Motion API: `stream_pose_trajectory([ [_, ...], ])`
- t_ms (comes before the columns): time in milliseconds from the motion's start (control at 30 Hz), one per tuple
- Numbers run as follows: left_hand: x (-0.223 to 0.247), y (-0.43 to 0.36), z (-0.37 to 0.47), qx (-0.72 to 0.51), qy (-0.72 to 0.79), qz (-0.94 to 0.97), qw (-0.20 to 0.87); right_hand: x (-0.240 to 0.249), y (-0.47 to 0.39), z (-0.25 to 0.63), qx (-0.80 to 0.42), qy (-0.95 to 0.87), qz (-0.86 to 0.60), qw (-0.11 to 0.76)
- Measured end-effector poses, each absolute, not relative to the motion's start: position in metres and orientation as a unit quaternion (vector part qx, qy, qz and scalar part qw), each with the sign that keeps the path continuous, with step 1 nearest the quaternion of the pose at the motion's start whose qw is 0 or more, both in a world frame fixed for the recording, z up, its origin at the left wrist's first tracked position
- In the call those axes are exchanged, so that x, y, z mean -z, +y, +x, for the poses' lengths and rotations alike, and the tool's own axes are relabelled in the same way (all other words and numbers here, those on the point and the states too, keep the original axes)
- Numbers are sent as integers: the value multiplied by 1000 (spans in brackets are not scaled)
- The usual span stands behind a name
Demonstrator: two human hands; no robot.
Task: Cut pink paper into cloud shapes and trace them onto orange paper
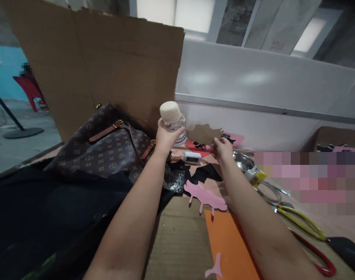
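Observation:
My left hand (167, 138) is wrapped round a clear bottle (181, 139) with a cream lid, which it holds upright above the back of the table. At the edge of a jagged brown cardboard piece (205, 133), my right hand (224, 149) has its fingers pinched together. What lies between those fingers is too small to make out. Below and between the hands are a small white device with a dark display (192, 158), black cut pieces (208, 173) and a red piece (198, 147). Nearer to me lies a pink cutout (205, 196) with drip-like points.
A brown patterned handbag (107, 144) leans at the left before an upright cardboard sheet (131, 58). Orange paper (230, 241) lies on cardboard (177, 241) in front. To the right are a metal bowl (244, 160), yellow-handled scissors (302, 219) and a red handle (320, 258).

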State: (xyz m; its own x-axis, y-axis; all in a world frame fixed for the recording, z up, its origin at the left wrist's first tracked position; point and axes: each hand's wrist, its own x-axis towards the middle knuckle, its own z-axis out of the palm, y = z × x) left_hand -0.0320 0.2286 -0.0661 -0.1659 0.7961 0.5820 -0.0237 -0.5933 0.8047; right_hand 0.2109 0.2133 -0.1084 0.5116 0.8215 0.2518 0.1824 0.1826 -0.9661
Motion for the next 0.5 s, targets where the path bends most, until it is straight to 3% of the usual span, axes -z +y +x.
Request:
stream_pose_trajectory([
  [300,86,233,-9,-617,393,629,264,117,210,228,-226,-293,-532,761],
  [500,91,253,23,-548,475,649,230,120,213,234,-229,-237,-504,798],
])
